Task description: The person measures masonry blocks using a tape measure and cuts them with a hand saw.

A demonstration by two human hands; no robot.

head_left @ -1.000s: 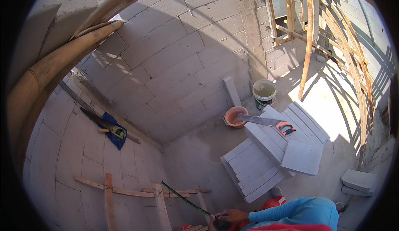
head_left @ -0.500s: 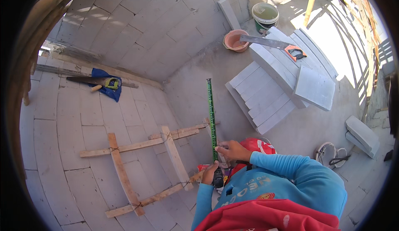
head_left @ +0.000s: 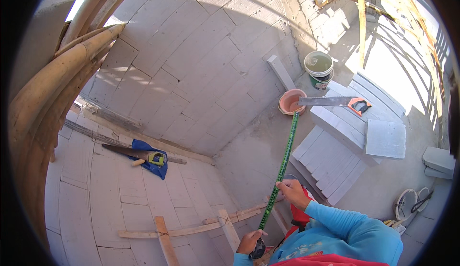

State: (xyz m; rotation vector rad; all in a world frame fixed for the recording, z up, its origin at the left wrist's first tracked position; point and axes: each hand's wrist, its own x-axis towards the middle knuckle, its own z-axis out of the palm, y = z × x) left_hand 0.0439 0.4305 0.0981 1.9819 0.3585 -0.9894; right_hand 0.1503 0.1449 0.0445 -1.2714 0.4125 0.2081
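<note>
A green tape measure blade (head_left: 288,147) stretches up and away from me, its free end near the pink basin (head_left: 291,101). Down at its lower end, my left hand (head_left: 249,242) is closed round the black tape case (head_left: 258,249). Further along, my right hand (head_left: 293,192) pinches the blade between thumb and fingers. Beneath the hands lies a ladder-like frame of wooden strips (head_left: 187,231), partly cut off by the lower edge.
Stacked pale blocks (head_left: 330,163) stand to the right, with an orange-handled saw (head_left: 330,101) on top. Behind them is a bucket of water (head_left: 318,66). Another saw (head_left: 125,152) rests on blue cloth (head_left: 157,171) at left. Bamboo poles (head_left: 72,65) rise at far left.
The blade has tilted to the right, and more of it extends beyond the case. My right hand has slid up along it, away from my left. The view has shifted too.
</note>
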